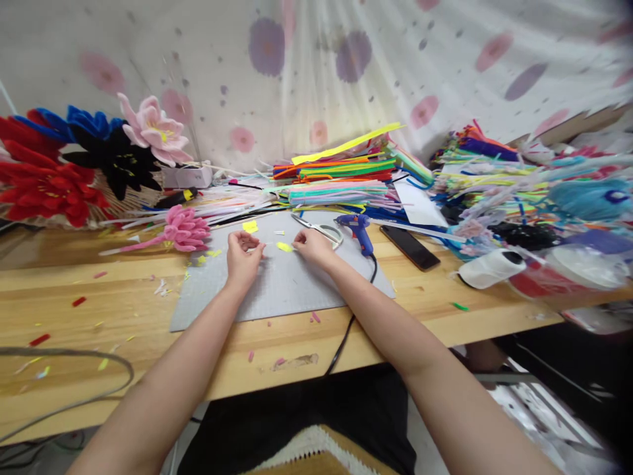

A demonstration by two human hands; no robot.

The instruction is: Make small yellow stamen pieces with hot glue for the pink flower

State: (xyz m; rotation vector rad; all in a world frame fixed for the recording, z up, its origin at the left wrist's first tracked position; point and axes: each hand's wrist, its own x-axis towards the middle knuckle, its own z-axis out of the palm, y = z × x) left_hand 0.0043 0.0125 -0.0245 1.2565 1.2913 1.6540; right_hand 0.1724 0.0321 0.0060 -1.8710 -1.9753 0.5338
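Note:
Both hands are over a grey cutting mat (281,290). My left hand (243,258) is closed in a pinch, with a thin whitish strip just showing at its fingertips. To its right, my right hand (314,248) is also pinched, and anything in its fingertips is too small to make out. A small yellow piece (284,247) lies between the hands, close to the right fingertips. Behind them on the mat are a yellow square (250,226) and short white bits (279,232). Scissors (326,232) lie partly behind my right hand.
A blue glue gun (360,231) stands at the mat's right, its black cord running to the table's front edge. Beyond it lies a phone (410,247). Bundles of pipe cleaners (341,175) line the back. A pink fuzzy flower (182,229) and scraps lie left; a white bottle (492,267) lies right.

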